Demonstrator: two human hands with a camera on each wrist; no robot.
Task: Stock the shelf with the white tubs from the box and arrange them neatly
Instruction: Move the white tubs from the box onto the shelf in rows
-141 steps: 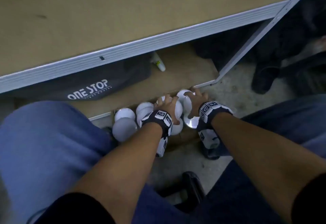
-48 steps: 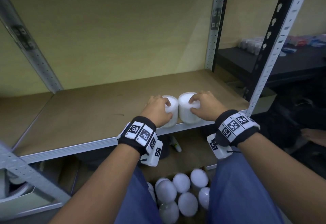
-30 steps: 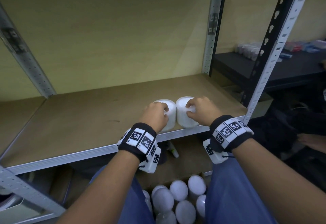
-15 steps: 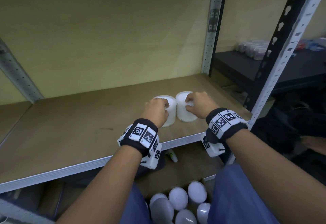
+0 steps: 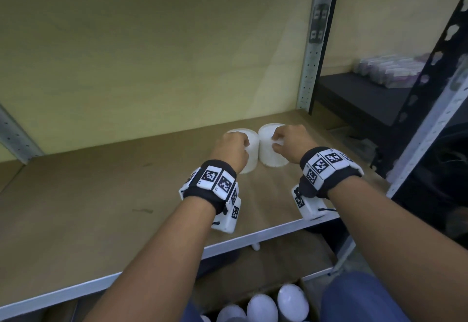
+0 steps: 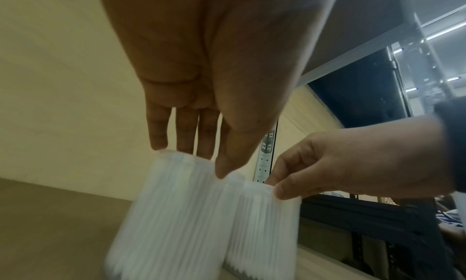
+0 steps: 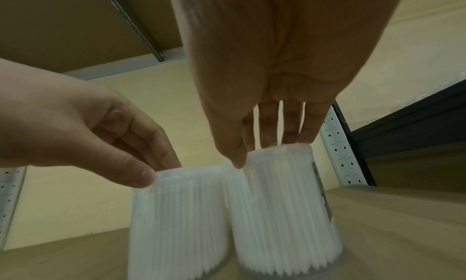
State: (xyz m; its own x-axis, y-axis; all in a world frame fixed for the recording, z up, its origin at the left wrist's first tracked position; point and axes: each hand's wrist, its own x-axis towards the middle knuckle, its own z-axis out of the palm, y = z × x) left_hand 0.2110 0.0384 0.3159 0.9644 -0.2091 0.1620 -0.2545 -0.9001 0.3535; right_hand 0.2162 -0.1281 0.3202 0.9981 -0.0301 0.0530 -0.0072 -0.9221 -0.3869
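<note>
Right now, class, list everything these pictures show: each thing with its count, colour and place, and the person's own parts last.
Tubs on shelf: two, white, upright side by side, mid-shelf.
Shelf board: one, brown with pale metal edge.
Uprights: pale perforated metal, at the shelf's corners.
Box: one, brown cardboard, below the shelf, holding more white tubs; count unclear.
Packets: several, pale, on a dark shelf at right.
Wrist bands: two, black with white markers.
Left hand: pinches the left tub's top.
Right hand: pinches the right tub's top.
</note>
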